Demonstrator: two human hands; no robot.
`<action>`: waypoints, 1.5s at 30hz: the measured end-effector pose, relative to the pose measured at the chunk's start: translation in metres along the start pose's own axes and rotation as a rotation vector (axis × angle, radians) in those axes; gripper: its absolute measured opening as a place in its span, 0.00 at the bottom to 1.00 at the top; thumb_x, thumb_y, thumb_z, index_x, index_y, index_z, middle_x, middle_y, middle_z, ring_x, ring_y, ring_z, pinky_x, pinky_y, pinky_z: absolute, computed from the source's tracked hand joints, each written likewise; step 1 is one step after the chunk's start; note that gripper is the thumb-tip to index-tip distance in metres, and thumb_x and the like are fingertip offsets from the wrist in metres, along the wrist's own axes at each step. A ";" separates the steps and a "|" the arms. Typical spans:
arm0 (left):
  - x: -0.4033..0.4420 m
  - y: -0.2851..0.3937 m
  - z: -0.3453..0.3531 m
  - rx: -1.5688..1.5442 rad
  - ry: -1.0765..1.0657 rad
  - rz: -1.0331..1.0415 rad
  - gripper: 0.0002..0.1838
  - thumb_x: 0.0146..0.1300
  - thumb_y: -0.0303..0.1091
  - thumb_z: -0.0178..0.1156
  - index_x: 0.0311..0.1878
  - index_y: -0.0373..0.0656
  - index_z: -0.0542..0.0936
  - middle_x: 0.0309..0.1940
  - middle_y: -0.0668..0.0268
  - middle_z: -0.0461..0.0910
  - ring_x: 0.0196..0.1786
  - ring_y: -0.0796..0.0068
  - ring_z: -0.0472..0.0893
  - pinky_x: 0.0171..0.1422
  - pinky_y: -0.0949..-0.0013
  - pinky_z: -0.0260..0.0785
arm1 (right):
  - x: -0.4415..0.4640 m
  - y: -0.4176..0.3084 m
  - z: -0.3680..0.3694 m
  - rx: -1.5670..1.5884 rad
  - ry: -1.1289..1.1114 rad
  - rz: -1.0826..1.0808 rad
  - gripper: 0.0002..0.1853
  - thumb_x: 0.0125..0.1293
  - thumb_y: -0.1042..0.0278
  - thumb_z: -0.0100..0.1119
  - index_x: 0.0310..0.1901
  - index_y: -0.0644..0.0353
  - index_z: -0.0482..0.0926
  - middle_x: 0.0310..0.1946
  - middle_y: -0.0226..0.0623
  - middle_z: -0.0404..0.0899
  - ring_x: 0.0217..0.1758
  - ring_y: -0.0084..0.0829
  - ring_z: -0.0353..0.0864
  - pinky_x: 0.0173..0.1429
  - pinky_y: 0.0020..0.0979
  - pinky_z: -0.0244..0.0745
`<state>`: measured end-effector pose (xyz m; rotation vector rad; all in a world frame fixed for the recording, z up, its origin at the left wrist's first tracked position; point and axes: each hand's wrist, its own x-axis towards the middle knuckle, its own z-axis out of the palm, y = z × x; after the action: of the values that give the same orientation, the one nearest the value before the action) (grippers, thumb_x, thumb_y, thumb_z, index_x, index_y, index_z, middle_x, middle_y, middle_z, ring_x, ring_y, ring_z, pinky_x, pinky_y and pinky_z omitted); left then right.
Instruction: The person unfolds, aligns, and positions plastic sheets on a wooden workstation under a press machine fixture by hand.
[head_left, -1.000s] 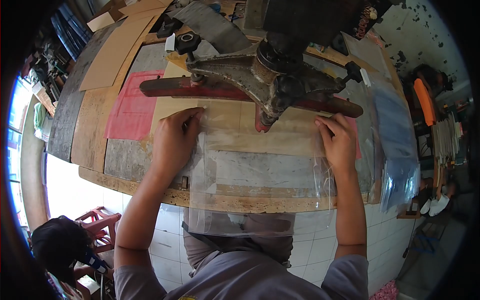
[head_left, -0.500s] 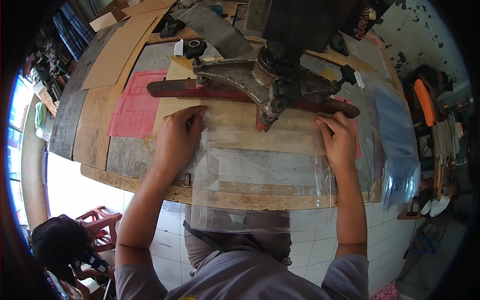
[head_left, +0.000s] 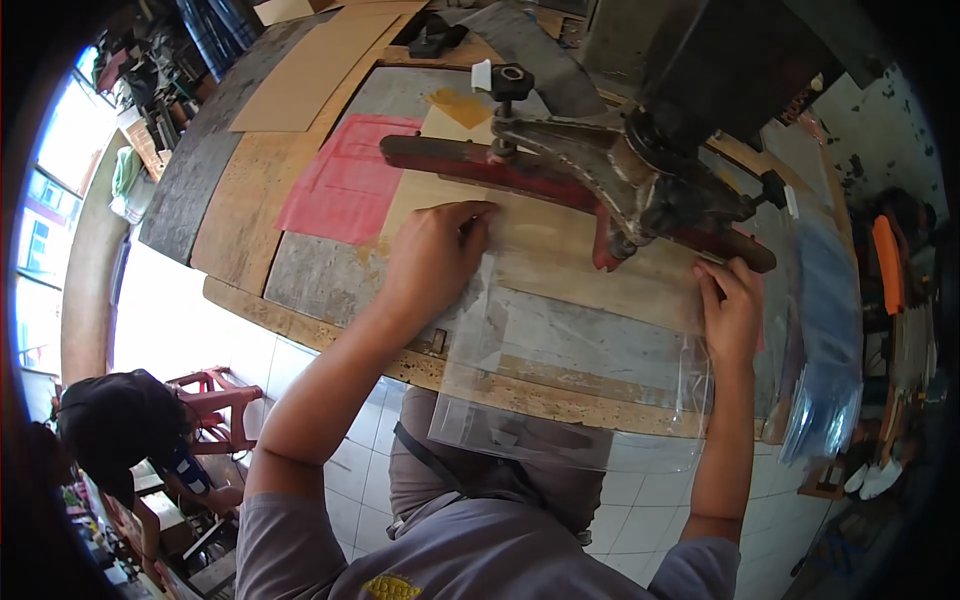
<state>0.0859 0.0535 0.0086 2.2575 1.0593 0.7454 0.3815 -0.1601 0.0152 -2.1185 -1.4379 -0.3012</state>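
Note:
A clear plastic sheet (head_left: 570,425) lies across the work table, and its near end hangs over the front edge. My left hand (head_left: 440,255) pinches the sheet's far left corner between thumb and fingers. At the right corner, my right hand (head_left: 733,305) is closed on the same sheet, fingertips just under the press bar. That long dark red bar (head_left: 450,160) belongs to a heavy metal press head (head_left: 640,170) just beyond my hands. Beneath the sheet is a tan backing sheet (head_left: 560,255), with a pink sheet (head_left: 340,180) to its left.
Brown cardboard (head_left: 310,75) rests on the table's left side. A stack of clear bluish plastic sheets (head_left: 825,330) hangs over the right edge. A person in a black cap (head_left: 120,425) bends down at lower left, near a red stool (head_left: 220,405).
The view has swung left, so the table, press and hands appear farther right and tilted. Both hands keep their hold on the plastic sheet, in nearly the same place beneath the bar.

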 end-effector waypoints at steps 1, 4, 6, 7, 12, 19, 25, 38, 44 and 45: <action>0.000 -0.001 0.001 0.001 0.011 0.009 0.12 0.71 0.34 0.62 0.50 0.39 0.88 0.32 0.50 0.86 0.33 0.55 0.86 0.42 0.58 0.77 | 0.000 -0.002 -0.002 -0.014 -0.007 0.004 0.08 0.67 0.72 0.68 0.46 0.62 0.89 0.33 0.41 0.76 0.36 0.41 0.81 0.42 0.38 0.74; 0.000 -0.004 0.003 -0.005 0.033 0.042 0.12 0.70 0.33 0.62 0.50 0.39 0.88 0.32 0.50 0.86 0.33 0.54 0.86 0.42 0.58 0.76 | 0.001 -0.003 -0.002 -0.020 -0.007 0.005 0.09 0.67 0.72 0.68 0.47 0.61 0.89 0.32 0.41 0.76 0.35 0.40 0.81 0.42 0.37 0.74; 0.000 -0.005 0.003 -0.009 0.041 0.054 0.12 0.70 0.33 0.63 0.50 0.38 0.88 0.32 0.50 0.86 0.32 0.54 0.86 0.42 0.59 0.76 | 0.001 -0.002 0.000 -0.004 -0.006 0.009 0.09 0.67 0.72 0.68 0.47 0.61 0.89 0.32 0.41 0.76 0.35 0.39 0.81 0.42 0.37 0.74; 0.000 -0.004 0.003 -0.010 0.043 0.056 0.12 0.70 0.33 0.63 0.50 0.38 0.88 0.32 0.50 0.86 0.32 0.54 0.86 0.42 0.59 0.76 | 0.001 -0.001 0.000 0.007 -0.007 0.012 0.09 0.67 0.72 0.68 0.47 0.61 0.89 0.32 0.41 0.76 0.35 0.39 0.81 0.42 0.37 0.74; 0.000 -0.005 0.003 -0.015 0.045 0.061 0.12 0.70 0.33 0.63 0.50 0.39 0.88 0.32 0.51 0.86 0.32 0.55 0.86 0.42 0.59 0.77 | 0.000 0.003 0.002 0.003 0.004 -0.034 0.09 0.67 0.72 0.68 0.47 0.62 0.89 0.32 0.41 0.76 0.35 0.40 0.80 0.42 0.37 0.74; 0.001 -0.002 0.001 -0.005 0.020 0.030 0.12 0.70 0.33 0.62 0.50 0.40 0.88 0.32 0.51 0.86 0.33 0.54 0.86 0.42 0.58 0.77 | 0.000 0.000 0.001 0.012 -0.007 0.032 0.09 0.67 0.70 0.69 0.46 0.61 0.90 0.33 0.40 0.77 0.41 0.42 0.77 0.51 0.39 0.71; 0.001 -0.002 0.003 -0.008 0.030 0.047 0.12 0.71 0.34 0.62 0.51 0.40 0.88 0.34 0.50 0.87 0.36 0.52 0.87 0.44 0.57 0.77 | 0.001 0.001 0.000 0.036 -0.009 0.058 0.08 0.66 0.71 0.69 0.45 0.60 0.90 0.33 0.40 0.76 0.43 0.43 0.76 0.52 0.40 0.71; 0.002 -0.004 0.004 0.014 0.062 0.084 0.11 0.71 0.34 0.63 0.50 0.40 0.88 0.34 0.51 0.87 0.35 0.52 0.87 0.44 0.56 0.77 | 0.001 -0.001 -0.002 0.041 0.013 0.029 0.08 0.65 0.73 0.69 0.45 0.61 0.90 0.31 0.42 0.74 0.38 0.42 0.77 0.45 0.39 0.71; 0.001 -0.005 0.005 -0.004 0.061 0.080 0.11 0.70 0.35 0.64 0.49 0.41 0.88 0.31 0.52 0.86 0.33 0.55 0.86 0.40 0.56 0.76 | 0.000 -0.001 -0.004 0.022 0.019 0.004 0.09 0.67 0.71 0.68 0.46 0.62 0.89 0.31 0.42 0.74 0.36 0.43 0.77 0.44 0.39 0.70; 0.000 -0.005 0.005 0.006 0.066 0.083 0.11 0.70 0.35 0.64 0.49 0.41 0.88 0.31 0.52 0.86 0.33 0.55 0.86 0.40 0.55 0.76 | -0.002 0.000 -0.004 0.020 0.018 -0.004 0.09 0.67 0.70 0.68 0.46 0.62 0.89 0.31 0.42 0.74 0.36 0.43 0.77 0.43 0.39 0.70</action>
<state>0.0869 0.0552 0.0015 2.3078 1.0041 0.8579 0.3811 -0.1639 0.0176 -2.0921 -1.4289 -0.3050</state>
